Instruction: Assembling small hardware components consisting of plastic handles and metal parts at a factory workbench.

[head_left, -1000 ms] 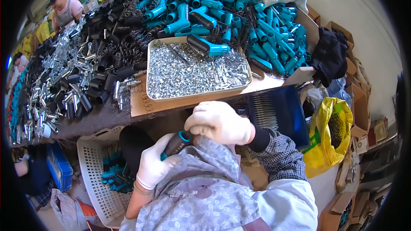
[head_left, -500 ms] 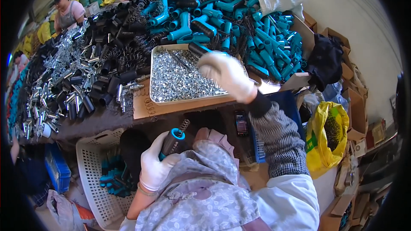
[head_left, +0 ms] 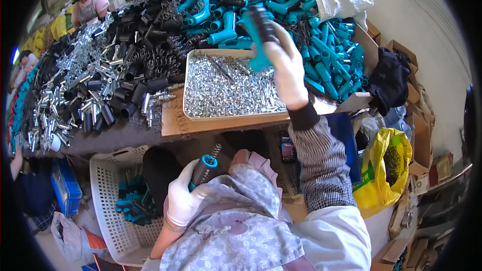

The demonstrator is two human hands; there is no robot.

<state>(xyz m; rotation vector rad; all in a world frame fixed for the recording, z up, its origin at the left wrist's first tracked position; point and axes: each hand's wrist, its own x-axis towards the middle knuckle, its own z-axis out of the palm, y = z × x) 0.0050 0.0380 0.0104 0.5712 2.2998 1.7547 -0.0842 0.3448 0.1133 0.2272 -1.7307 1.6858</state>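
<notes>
My left hand (head_left: pixel 182 199), in a white glove, is closed round a black cylindrical handle with a teal rim (head_left: pixel 203 171) above my lap. A coil spring (head_left: pixel 216 149) sticks up from its open end. My right hand (head_left: pixel 288 70), gloved too, is raised over the far right corner of a white tray (head_left: pixel 236 118) and closed round a teal, pistol-shaped plastic housing with a black grip (head_left: pixel 258 59), which is blurred by motion. Small shiny metal pieces (head_left: pixel 221 93) fill the tray, and a thin dark tool (head_left: pixel 222 72) lies on them.
Teal housings (head_left: pixel 329 62) are heaped behind and right of the tray. Black sleeves (head_left: pixel 135 90), springs and metal tubes (head_left: pixel 55 125) cover the left. A white basket (head_left: pixel 103 206) with teal parts, a phone (head_left: pixel 287 149) and a yellow bag (head_left: pixel 369 190) are nearer. Co-workers (head_left: pixel 90 2) are across the table.
My right hand has moved from above the tray's small pieces farther away, and now holds up a teal housing. My left hand keeps its hold. The view has shifted slightly.
</notes>
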